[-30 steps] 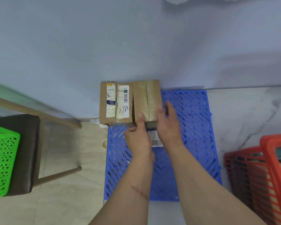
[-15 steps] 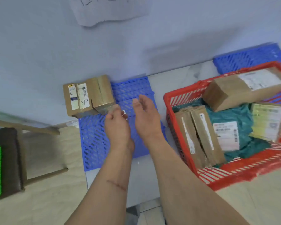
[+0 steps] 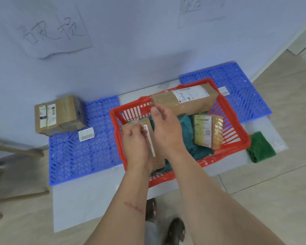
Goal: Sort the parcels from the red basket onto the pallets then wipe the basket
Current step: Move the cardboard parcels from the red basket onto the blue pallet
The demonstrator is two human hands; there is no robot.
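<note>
Parcels: two brown boxes [image 3: 59,115] sit at the far left corner of the left pallet [image 3: 81,154], pushed against the wall; judged as already sorted, packed tight to leave room.
Red basket [image 3: 235,131]: rests on the pale floor slab between the two pallets, overlapping the left one's edge, so either pallet is near; four parcels remain in it.
Right pallet [image 3: 240,89]: lies behind and right of the basket; no box shows on its visible part.
Long box [image 3: 184,101]: lies across the basket's far rim, on top of the rest.
Teal bag [image 3: 187,137]: soft parcel at the basket bottom, under the others.
Yellow-labelled box [image 3: 208,131]: leans on its side in the basket's right half.
Narrow box [image 3: 148,138]: stands at the basket's left side, between both hands; likely the next to be lifted.
Green cloth [image 3: 261,147]: lies just right of the basket, presumably kept for wiping.
Right hand [image 3: 166,131]: fingers loosely spread, thumb up, alongside the narrow box; contact cannot be told.
Left hand [image 3: 135,140]: fingers curled over the narrow box's left edge, apparently gripping it.
Loose label [image 3: 86,134]: lies on the left pallet, near the sorted boxes.
</note>
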